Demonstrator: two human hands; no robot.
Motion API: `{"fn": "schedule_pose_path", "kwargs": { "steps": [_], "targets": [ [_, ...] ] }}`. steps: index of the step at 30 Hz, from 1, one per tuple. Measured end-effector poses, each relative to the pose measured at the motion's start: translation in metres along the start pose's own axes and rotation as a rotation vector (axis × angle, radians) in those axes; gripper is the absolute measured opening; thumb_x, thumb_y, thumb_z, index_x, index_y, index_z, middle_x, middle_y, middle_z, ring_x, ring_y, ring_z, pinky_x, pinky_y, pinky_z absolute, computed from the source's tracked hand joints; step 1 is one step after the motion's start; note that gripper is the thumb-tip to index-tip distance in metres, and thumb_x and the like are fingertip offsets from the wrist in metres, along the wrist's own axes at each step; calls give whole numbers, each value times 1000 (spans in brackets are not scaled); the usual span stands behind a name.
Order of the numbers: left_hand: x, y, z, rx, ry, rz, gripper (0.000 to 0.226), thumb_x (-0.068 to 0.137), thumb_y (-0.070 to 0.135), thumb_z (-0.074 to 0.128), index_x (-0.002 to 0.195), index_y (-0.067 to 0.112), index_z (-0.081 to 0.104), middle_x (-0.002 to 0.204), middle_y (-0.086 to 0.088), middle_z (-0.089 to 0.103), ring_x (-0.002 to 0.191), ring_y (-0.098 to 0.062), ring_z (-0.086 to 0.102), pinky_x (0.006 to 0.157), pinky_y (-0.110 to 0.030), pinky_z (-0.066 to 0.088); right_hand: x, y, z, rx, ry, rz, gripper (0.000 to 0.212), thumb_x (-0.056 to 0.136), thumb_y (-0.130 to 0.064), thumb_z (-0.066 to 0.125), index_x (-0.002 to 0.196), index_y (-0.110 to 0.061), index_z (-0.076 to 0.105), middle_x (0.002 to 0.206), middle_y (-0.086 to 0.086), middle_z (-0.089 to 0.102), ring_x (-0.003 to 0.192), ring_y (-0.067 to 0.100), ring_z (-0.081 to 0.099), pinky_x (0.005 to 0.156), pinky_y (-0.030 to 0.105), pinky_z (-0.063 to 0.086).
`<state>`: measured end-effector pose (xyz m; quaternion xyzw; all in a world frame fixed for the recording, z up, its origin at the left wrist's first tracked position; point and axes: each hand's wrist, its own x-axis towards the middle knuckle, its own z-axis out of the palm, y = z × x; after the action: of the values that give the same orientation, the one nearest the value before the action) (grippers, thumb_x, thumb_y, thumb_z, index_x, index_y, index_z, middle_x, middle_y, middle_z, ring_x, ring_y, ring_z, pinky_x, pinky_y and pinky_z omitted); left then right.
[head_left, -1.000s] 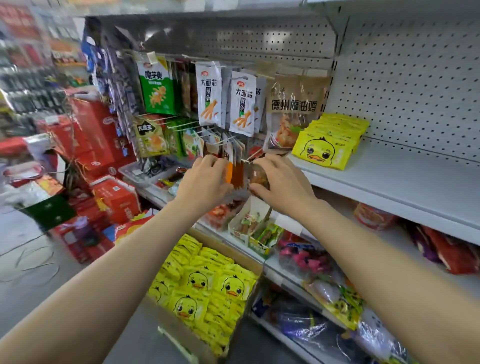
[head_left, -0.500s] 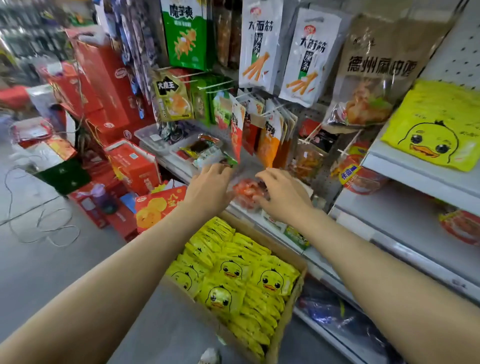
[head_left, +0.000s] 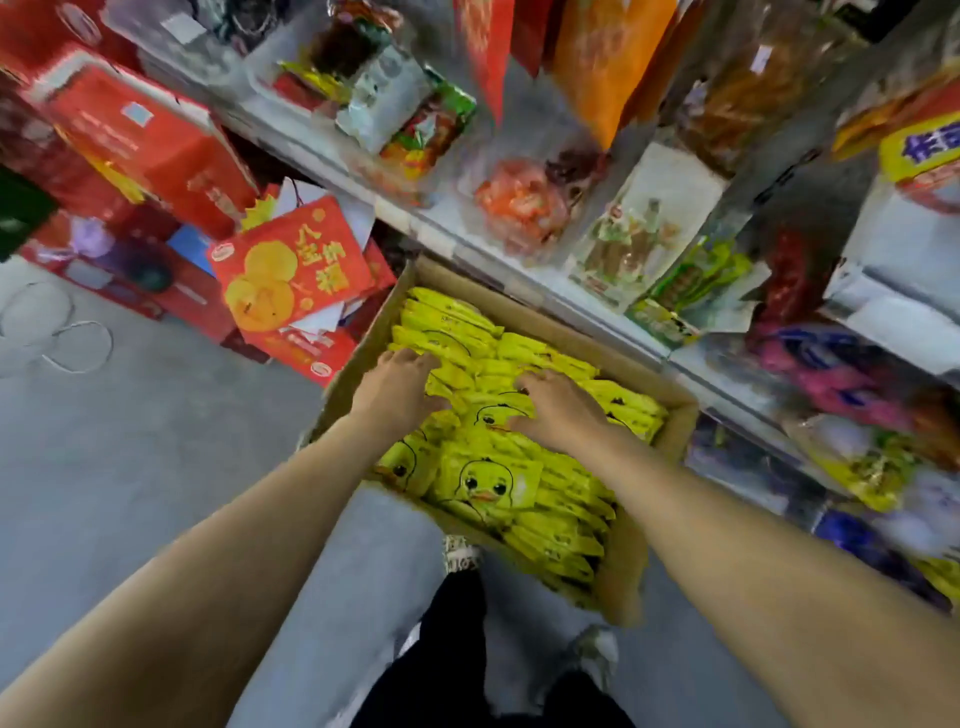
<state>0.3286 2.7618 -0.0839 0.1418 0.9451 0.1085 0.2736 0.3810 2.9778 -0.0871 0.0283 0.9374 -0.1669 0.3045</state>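
1. Yellow packets (head_left: 483, 483) under my left hand (head_left: 400, 389) and right hand (head_left: 561, 410), printed with cartoon duck faces: black outlines, black eyes, orange beaks.
2. Cardboard box (head_left: 670, 415) around them, plain brown.
3. Gift box (head_left: 291, 270) off to my left, bright red with yellow-orange discs and yellow lettering.
4. Floor (head_left: 130, 467), flat grey.
5. My trousers (head_left: 457, 649), black.
6. Up top, a hanging pouch (head_left: 597, 62), solid orange.

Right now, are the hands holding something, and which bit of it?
Nothing is plainly gripped: the left hand and the right hand rest on top of the yellow duck packets in the cardboard box.
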Motion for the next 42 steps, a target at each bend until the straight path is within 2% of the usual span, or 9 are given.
{"fn": "schedule_pose_path", "kwargs": {
  "steps": [3, 10, 16, 23, 26, 31, 34, 37, 42],
  "targets": [
    [13, -27, 32, -16, -69, -1, 63, 80, 50, 71, 135, 27, 51, 135, -9, 52, 128, -33, 40, 100, -46, 41, 18, 3, 28, 55, -49, 43, 56, 84, -44, 71, 132, -21, 52, 131, 10, 53, 124, 31, 49, 92, 39, 47],
    [35, -58, 68, -45, -64, 53, 71, 74, 53, 74, 136, 30, 50, 144, -7, 43, 135, -32, 32, 109, -50, 30, 52, 11, 59, 59, -8, 110, 61, 81, -43, 75, 133, -22, 50, 134, 6, 51, 129, 27, 44, 96, 39, 44],
    [46, -74, 79, -71, -29, 67, 61, 68, 44, 81, 123, 27, 60, 130, -3, 48, 123, -27, 35, 100, -40, 32, 68, 18, 74, -74, 48, 82, 57, 78, -50, 74, 126, -23, 57, 126, 4, 56, 124, 26, 47, 96, 40, 42],
    [53, -84, 83, -3, -30, 190, 75, 67, 42, 83, 133, 25, 53, 136, -5, 46, 124, -29, 38, 100, -43, 35, 79, 22, 75, -2, 57, 112, 34, 85, -38, 72, 115, -22, 70, 118, 7, 59, 121, 28, 46, 93, 39, 43],
    [61, -82, 84, -24, 20, 193, 63, 68, 41, 82, 123, 21, 60, 128, -7, 53, 120, -32, 44, 98, -43, 37, 80, 24, 72, 55, 56, 113, 28, 87, -34, 71, 108, -17, 73, 114, 9, 62, 116, 28, 51, 89, 36, 44],
    [72, -74, 87, -111, 110, 120, 32, 69, 39, 81, 91, 17, 73, 101, -6, 60, 105, -31, 50, 87, -40, 39, 75, 29, 71, 157, 28, 137, 24, 88, -35, 69, 103, -17, 72, 110, 8, 68, 107, 30, 60, 80, 33, 44],
    [72, -71, 84, -149, 99, 83, 28, 71, 37, 80, 86, 15, 73, 100, -4, 59, 108, -29, 47, 88, -38, 35, 69, 30, 70, 178, -9, 164, 24, 90, -38, 66, 104, -19, 68, 105, 9, 69, 101, 31, 62, 72, 30, 38],
    [69, -71, 78, -220, 41, 28, 27, 73, 41, 79, 79, 16, 70, 99, 0, 63, 108, -27, 48, 90, -40, 40, 62, 29, 66, 192, -6, 174, 24, 93, -43, 62, 101, -21, 64, 95, 9, 68, 91, 32, 63, 66, 29, 33],
    [51, -55, 55, -461, -38, -53, 32, 78, 40, 76, 79, 10, 67, 85, -4, 67, 81, -22, 61, 72, -38, 49, 45, 28, 50, 249, 57, 180, 27, 94, -46, 58, 100, -20, 63, 92, 9, 68, 89, 32, 62, 67, 35, 42]
  ]
}}
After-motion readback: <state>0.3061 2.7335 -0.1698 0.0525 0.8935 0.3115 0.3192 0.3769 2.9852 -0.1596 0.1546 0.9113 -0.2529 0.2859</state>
